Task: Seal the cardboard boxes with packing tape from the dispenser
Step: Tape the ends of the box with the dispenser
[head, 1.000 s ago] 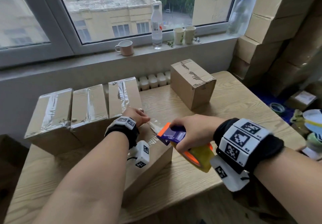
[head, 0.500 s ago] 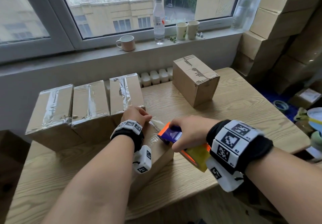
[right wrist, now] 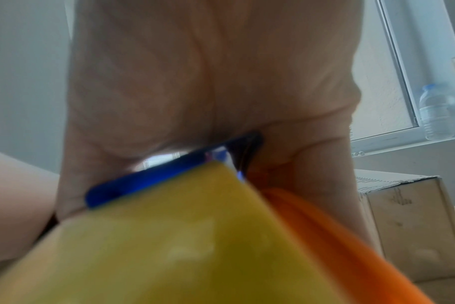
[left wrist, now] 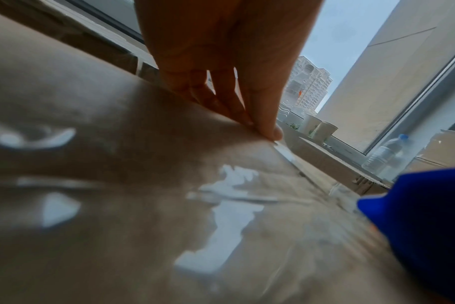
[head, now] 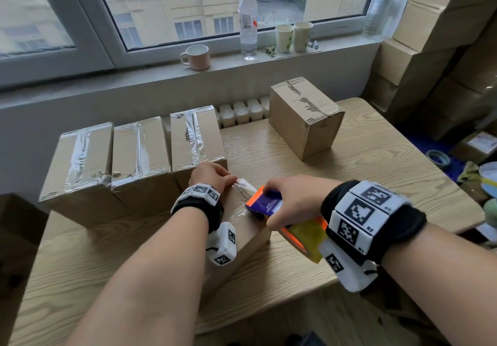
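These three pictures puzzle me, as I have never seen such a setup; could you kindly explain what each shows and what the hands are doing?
No machine here: a person wears one camera on the head and one on each wrist, strapped in bands with black-and-white markers. The wide picture is the head view. The left hand presses straight fingers on the tape end at the far edge of the box being sealed; the left wrist view shows those fingertips close up. The right hand grips the tape dispenser, blue and orange with a yellow roll, which fills the right wrist view. On the wooden table stand three taped boxes in a row and one untaped box further back.
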A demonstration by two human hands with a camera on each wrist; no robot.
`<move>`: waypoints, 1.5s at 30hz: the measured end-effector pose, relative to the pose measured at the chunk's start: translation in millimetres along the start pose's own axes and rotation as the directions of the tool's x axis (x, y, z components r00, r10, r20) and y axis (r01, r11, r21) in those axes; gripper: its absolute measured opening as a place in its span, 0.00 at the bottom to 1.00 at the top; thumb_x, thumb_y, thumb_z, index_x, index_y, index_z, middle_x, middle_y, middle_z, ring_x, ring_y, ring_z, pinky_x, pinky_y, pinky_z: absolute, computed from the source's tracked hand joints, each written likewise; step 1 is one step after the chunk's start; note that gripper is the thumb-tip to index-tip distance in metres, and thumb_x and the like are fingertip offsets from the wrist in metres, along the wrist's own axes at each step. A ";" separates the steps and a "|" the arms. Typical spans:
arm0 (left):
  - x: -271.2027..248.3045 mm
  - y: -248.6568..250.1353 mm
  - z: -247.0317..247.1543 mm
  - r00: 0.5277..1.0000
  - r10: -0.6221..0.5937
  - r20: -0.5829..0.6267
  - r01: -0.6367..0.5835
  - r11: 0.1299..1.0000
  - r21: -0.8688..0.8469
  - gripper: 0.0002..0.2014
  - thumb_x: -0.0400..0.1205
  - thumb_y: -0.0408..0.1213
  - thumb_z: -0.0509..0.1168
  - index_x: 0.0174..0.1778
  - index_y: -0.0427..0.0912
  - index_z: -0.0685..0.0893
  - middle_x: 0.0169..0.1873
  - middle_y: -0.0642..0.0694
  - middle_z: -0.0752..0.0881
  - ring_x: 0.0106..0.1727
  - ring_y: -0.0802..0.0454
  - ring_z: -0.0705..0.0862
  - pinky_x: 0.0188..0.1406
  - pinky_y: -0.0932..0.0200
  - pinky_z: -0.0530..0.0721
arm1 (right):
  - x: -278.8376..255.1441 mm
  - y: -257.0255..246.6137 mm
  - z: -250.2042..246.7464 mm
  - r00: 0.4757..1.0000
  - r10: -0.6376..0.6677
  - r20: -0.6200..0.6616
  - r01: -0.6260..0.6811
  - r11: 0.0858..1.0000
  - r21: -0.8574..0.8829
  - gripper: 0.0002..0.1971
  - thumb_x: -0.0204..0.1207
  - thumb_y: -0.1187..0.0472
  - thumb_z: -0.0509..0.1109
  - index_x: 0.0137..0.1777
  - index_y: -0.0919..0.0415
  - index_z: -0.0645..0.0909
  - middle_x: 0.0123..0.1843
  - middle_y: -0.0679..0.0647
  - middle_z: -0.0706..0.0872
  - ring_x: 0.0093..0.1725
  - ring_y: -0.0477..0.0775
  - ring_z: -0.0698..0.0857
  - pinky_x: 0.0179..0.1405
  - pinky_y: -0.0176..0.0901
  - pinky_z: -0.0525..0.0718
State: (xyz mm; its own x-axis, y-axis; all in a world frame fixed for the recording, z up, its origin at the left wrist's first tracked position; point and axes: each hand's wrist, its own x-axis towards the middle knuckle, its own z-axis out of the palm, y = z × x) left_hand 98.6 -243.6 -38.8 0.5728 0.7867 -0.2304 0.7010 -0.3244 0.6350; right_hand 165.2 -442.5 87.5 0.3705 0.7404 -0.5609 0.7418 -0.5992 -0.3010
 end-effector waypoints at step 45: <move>-16.2 -1.2 3.7 0.971 -0.196 0.135 0.224 0.944 -0.244 0.15 0.67 0.50 0.81 0.38 0.43 0.88 0.38 0.47 0.87 0.40 0.52 0.83 0.28 0.59 0.74 | -35.0 43.1 17.5 0.985 0.092 0.146 -0.080 0.993 -0.089 0.38 0.61 0.44 0.76 0.72 0.37 0.65 0.57 0.46 0.80 0.50 0.51 0.82 0.43 0.44 0.83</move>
State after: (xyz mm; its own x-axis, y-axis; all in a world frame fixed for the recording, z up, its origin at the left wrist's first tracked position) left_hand 90.1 -257.9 -38.5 0.4765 0.7568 -0.4475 0.6861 -0.0019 0.7275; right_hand 174.4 -499.5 80.7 0.3518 0.6293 -0.6930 0.7568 -0.6269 -0.1852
